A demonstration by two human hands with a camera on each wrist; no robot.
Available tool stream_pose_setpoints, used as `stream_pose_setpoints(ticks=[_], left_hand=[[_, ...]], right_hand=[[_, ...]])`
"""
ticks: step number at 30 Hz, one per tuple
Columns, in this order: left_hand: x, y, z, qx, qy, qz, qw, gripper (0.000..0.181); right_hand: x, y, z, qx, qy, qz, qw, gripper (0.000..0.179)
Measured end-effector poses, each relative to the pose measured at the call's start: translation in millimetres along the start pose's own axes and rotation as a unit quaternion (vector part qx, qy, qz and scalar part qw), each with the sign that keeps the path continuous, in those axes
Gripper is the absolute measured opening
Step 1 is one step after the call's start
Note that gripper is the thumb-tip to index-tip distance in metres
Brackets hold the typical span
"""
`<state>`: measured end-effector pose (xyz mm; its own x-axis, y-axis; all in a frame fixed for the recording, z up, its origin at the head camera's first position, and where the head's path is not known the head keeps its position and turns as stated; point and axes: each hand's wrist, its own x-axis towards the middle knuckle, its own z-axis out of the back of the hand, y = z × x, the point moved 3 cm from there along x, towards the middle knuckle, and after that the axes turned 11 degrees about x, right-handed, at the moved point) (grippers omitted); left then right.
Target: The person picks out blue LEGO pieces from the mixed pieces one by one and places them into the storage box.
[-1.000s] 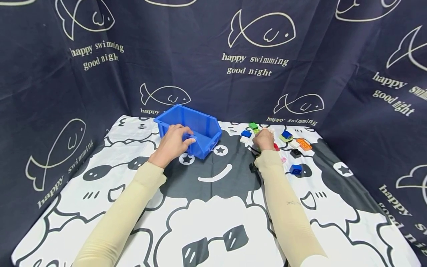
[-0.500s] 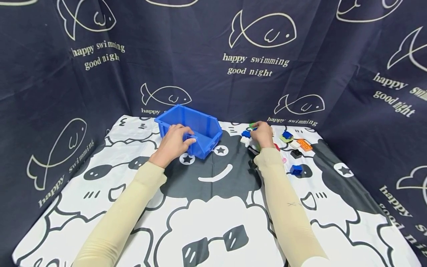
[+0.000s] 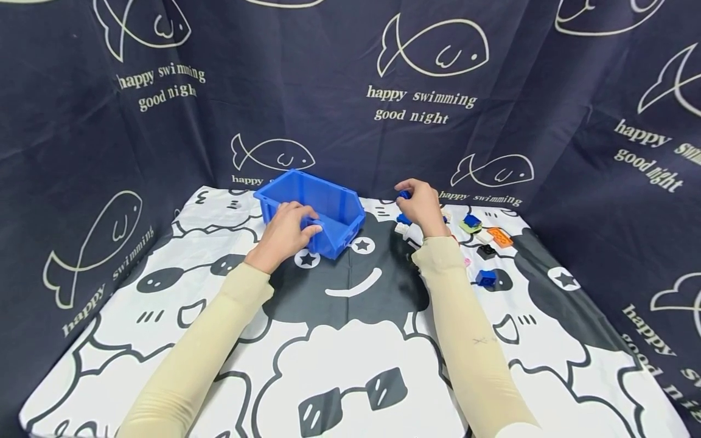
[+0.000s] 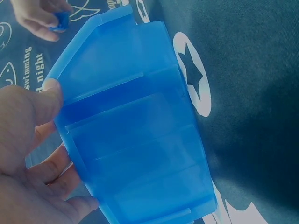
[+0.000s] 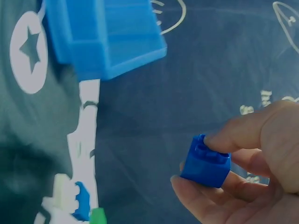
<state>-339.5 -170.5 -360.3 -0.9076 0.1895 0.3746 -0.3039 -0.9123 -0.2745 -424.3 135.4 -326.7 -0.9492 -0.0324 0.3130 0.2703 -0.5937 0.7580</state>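
Observation:
My right hand (image 3: 421,204) is raised above the far side of the table. Between thumb and fingers it pinches a blue toy brick (image 5: 205,163) whose studs show in the right wrist view. My left hand (image 3: 286,234) grips the near side wall of a blue plastic bin (image 3: 323,193), thumb over the rim and fingers outside, as the left wrist view shows. No bricks show inside the bin there. Loose bricks lie below and beside my right hand, among them a white brick (image 3: 401,229) and another blue brick (image 5: 82,200).
Right of my right hand lie an orange brick (image 3: 500,237), a black brick (image 3: 485,252) and a separate blue brick (image 3: 485,278). A cartoon-print cloth (image 3: 350,359) covers the table. Dark fish-print curtains (image 3: 339,121) stand along the back and both sides.
My right hand was down among the bricks; it has picked up a blue brick and risen slightly leftward and away. The left hand and bin have stayed in place.

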Motion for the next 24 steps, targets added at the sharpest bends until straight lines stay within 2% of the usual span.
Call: stream_pose_setpoints(ticks=[13, 21, 24], left_hand=[[-0.2, 0.1, 2.1, -0.001, -0.001, 0.002, 1.0, 0.027], [1.0, -0.1, 1.1, -0.001, 0.0, 0.002, 1.0, 0.027], [0.9, 0.6, -0.2, 0.0, 0.0, 0.003, 1.0, 0.027]], right_hand=[[-19.8, 55, -4, 0.005, 0.049, 0.037, 0.9981, 0.03], [-30.2, 73, -15, 0.011, 0.069, 0.082, 0.9942, 0.024], [-34.4, 79, -21, 0.017, 0.079, 0.086, 0.993, 0.022]])
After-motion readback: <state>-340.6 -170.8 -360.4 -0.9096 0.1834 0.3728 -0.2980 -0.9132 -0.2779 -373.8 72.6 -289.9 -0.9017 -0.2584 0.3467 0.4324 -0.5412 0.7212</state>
